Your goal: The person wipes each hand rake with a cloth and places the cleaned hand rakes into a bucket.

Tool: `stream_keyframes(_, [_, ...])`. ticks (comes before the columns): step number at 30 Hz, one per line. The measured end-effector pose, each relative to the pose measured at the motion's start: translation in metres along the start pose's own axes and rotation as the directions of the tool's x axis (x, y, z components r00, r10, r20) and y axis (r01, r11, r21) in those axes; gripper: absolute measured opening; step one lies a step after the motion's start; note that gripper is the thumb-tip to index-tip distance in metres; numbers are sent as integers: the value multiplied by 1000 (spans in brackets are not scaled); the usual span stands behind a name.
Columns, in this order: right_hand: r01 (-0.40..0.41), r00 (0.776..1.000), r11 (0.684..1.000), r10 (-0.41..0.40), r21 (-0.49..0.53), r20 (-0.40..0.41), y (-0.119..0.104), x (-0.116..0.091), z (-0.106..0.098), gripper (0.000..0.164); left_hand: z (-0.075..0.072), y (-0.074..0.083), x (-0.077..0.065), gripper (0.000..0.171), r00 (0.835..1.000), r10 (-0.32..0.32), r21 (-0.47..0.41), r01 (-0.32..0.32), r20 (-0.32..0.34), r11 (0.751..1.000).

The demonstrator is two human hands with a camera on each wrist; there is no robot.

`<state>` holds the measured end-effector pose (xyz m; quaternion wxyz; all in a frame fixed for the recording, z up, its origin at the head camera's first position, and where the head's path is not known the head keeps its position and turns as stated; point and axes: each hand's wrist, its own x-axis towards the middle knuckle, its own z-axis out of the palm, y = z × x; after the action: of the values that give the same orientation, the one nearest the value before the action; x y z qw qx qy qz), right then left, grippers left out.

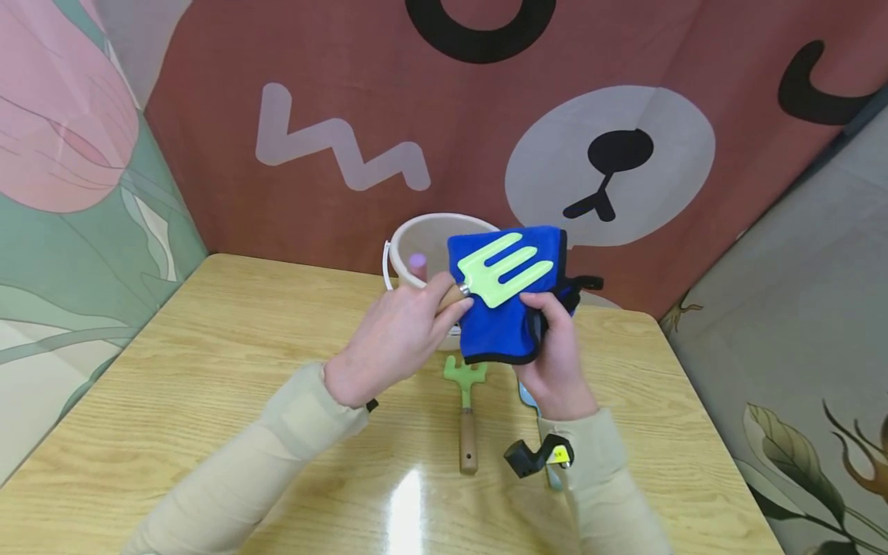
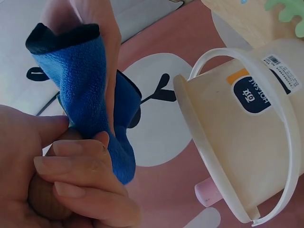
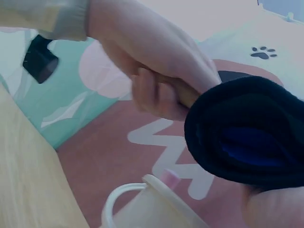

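Note:
My left hand [image 1: 398, 331] grips the wooden handle of a small garden fork [image 1: 494, 293], its light green tines pointing up and to the right. The tines lie against a blue cloth [image 1: 492, 335] with black edging, which my right hand [image 1: 555, 362] holds from below, thumb over its front. In the left wrist view, fingers curl round the fork's handle [image 2: 45, 199] and the cloth [image 2: 83, 85] hangs folded just above. From the right wrist view, the black edge of the cloth [image 3: 199, 156] forms an open loop, and the fork's tines are hidden.
Behind the hands stands a cream bucket [image 2: 228, 133] with a white handle; a pink-purple end [image 2: 207, 192] sticks out past its rim. A green hand rake [image 1: 468, 439] with a wooden handle lies on the table [image 1: 277, 324]. A light blue tool [image 1: 527, 395] is partly hidden beneath my right wrist.

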<state>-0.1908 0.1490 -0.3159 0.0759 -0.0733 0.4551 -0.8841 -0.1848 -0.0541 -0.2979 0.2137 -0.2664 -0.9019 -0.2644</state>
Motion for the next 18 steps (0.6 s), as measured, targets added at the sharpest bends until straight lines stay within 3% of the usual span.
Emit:
stream_keyframes(8, [-74, 996, 988, 79, -137, 30, 9, -7, 6, 56, 0, 0, 0, 33, 1000, -5, 4, 5, -10, 1000])
stream_keyframes(18, [-99, 993, 983, 108, -154, 45, 14, -9, 7, 55, -1, 1, 0, 35, 999, -45, 3, 45, -6, 999])
